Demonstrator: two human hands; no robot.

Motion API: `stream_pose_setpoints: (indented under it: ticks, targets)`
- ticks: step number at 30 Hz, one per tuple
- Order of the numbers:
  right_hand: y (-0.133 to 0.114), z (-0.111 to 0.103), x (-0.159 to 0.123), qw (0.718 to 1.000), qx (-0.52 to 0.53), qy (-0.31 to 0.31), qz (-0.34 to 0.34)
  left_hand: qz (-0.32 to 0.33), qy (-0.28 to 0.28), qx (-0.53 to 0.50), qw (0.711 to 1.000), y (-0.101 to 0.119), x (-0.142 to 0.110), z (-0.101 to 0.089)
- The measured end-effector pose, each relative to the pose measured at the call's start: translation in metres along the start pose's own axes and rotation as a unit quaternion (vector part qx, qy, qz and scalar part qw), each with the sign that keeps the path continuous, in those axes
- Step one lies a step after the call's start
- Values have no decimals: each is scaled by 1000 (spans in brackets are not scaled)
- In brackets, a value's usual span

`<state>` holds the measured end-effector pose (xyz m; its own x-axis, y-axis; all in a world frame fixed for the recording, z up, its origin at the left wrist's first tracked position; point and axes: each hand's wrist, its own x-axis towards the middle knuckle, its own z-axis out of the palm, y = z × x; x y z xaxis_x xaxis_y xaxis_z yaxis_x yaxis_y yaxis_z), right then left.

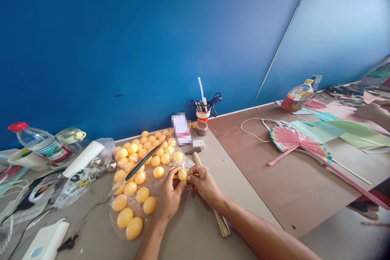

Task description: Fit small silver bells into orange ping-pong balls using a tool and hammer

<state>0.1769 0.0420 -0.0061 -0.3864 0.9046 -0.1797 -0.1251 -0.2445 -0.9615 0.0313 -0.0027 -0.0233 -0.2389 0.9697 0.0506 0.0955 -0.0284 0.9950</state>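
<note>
My left hand [171,197] is closed around a small yellow ball [182,174] that looks like a ping-pong ball, between thumb and fingers. From the other side, my right hand [206,185] pinches at the ball's right edge; whether a smaller thing sits in that pinch is hidden. Left of my hands, many orange balls [142,194] lie on and in clear plastic film. A dark green, strap-like strip [142,162] lies across them. Under my right wrist runs a bundle of thin wooden sticks [222,223]. Beyond my hands lies a dark-handled tool [192,151].
A paper cup [202,114] with pens and a cable stands by the blue partition [152,48], near a small lidded jar [201,128]. Bottles [45,144], cables and a white box [47,239] crowd the left. A pink paper fan [297,140] lies right; another person's hand [373,113] shows there.
</note>
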Motion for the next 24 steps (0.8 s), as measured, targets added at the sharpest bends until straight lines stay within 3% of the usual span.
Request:
stream_pose_setpoints:
  ticks: [6, 8, 10, 12, 14, 16, 18, 20, 24]
  targets:
    - [3, -1, 2, 999, 25, -8, -38, -12, 35, -41, 998, 13, 2, -1]
    - [5, -2, 1, 998, -20, -16, -58, -24, 68, -75, 995, 18, 4, -6]
    - [7, -2, -1, 986, -128, -21, -108, -35, 98, -113, 988, 22, 6, -10]
    - [9, -1, -4, 945, -272, -35, -178, -39, 122, -136, 982, 24, 8, -12]
    - [11, 1, -8, 882, -406, -66, -227, -36, 130, -136, 981, 24, 8, -12]
    - [13, 3, -11, 827, -499, -97, -240, -32, 118, -126, 984, 23, 7, -11]
    - [15, 4, -11, 800, -540, -99, -242, -28, 101, -122, 987, 21, 7, -9]
    - [17, 4, -10, 805, -536, -88, -241, -26, 94, -123, 988, 17, 6, -8]
    - [19, 1, -7, 844, -482, -86, -220, -24, 88, -127, 988, 12, 7, -9]
